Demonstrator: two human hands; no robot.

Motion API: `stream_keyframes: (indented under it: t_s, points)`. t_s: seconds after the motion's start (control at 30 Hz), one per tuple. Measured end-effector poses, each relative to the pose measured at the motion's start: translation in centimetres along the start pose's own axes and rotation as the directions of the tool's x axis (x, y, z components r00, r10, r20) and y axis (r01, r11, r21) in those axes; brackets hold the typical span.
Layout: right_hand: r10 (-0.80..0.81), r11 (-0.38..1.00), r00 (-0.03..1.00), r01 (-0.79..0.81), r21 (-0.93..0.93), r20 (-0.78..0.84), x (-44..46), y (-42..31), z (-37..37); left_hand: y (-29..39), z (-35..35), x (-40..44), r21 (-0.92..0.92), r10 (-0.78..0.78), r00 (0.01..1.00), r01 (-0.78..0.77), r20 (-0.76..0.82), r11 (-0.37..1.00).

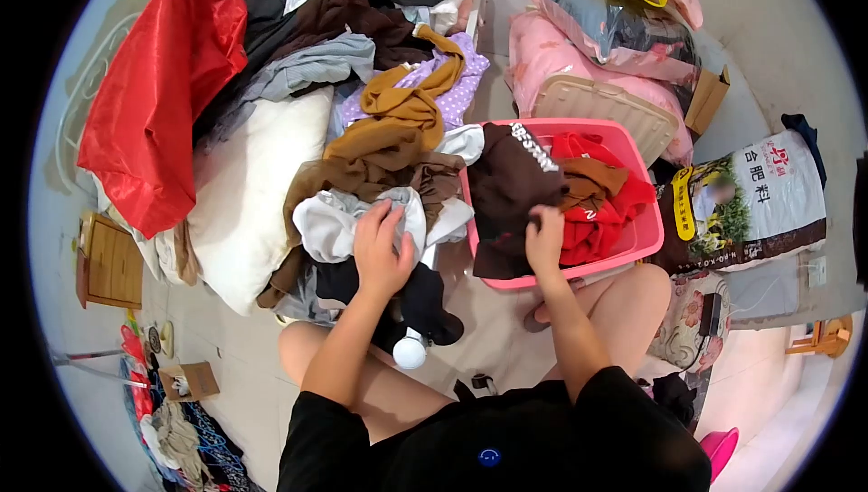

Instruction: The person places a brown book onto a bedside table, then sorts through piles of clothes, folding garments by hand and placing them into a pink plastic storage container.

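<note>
My left hand [383, 252] lies on a bunched white cloth [330, 225], its fingers apart and slightly bent. Under and beside it are a brown garment [375, 153] and black cloth [425, 302]. My right hand [545, 241] is closed on the lower right edge of a dark brown garment with white lettering [511, 189]. That garment drapes over the left side of a pink basin [653, 212]. Inside the basin are red clothing [588, 243] and a rust-brown cloth [592, 186].
A large clothes heap stands ahead on the left, with a red bag [172, 94] and a white pillow [258, 198]. Behind the basin are a beige lid [606, 112] and pink bundles [533, 49]. A printed sack [746, 203] stands at the right.
</note>
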State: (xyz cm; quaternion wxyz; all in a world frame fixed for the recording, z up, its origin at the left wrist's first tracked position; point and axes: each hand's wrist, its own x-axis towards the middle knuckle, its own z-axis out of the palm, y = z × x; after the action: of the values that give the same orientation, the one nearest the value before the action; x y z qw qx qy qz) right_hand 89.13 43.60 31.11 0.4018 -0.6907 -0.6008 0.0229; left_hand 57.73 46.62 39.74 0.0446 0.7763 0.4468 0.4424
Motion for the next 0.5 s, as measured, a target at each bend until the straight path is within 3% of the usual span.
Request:
stream_keyframes:
  t_s: [0.03,0.07,0.1,0.13,0.17,0.2,0.27,0.33,0.4,0.43,0.47,0.5]
  points:
    - [0.209,0.97,0.953,-0.174,-0.169,0.22,-3.0,2.1,1.7,-0.1,-0.1,0.1,-0.023,0.002,1.0,-0.002,-0.001,1.0]
    - [0.427,0.885,0.819,-0.293,-0.361,0.383,-4.5,3.5,2.7,-0.1,-0.2,0.3,-0.02,0.012,1.0,-0.012,0.0,1.0]
    - [0.549,0.834,0.717,-0.441,-0.331,0.429,-3.9,4.1,2.5,0.0,-0.4,0.3,-0.017,0.02,1.0,-0.02,0.002,1.0]
    - [0.528,0.826,0.798,-0.404,-0.393,0.291,-3.0,1.8,1.1,0.0,-0.4,0.3,-0.015,0.023,1.0,-0.023,0.007,1.0]
    - [0.353,0.898,0.93,-0.306,-0.315,0.103,-1.9,0.8,0.7,-0.1,-0.4,0.2,-0.028,0.03,1.0,-0.03,0.003,0.999]
    - [0.158,0.948,0.981,-0.181,-0.26,-0.108,-0.2,0.1,0.7,0.0,-0.4,0.2,-0.026,0.026,1.0,-0.026,0.006,0.999]
    - [-0.131,0.987,0.985,0.119,-0.111,-0.11,4.5,-1.4,0.9,0.3,-0.4,0.4,-0.016,0.026,1.0,-0.026,0.005,1.0]
    - [-0.238,0.962,0.97,0.242,-0.126,0.051,8.5,-3.1,2.2,0.5,-0.2,0.5,0.009,0.009,1.0,-0.009,0.016,1.0]
    - [-0.131,0.952,0.953,0.198,-0.235,0.272,10.3,-3.3,4.4,0.7,0.2,0.6,0.028,-0.007,1.0,0.007,0.023,1.0]
    - [0.091,0.952,0.886,0.056,-0.3,0.454,10.8,-1.9,6.0,0.6,0.4,0.6,0.037,-0.018,1.0,0.017,0.026,0.999]
    - [0.3,0.926,0.753,-0.081,-0.37,0.586,10.8,0.4,7.6,0.6,0.7,0.5,0.047,-0.032,0.999,0.031,0.029,0.998]
    - [0.411,0.889,0.705,-0.171,-0.424,0.578,9.9,2.8,9.1,0.6,0.8,0.5,0.063,-0.043,0.999,0.041,0.031,0.997]
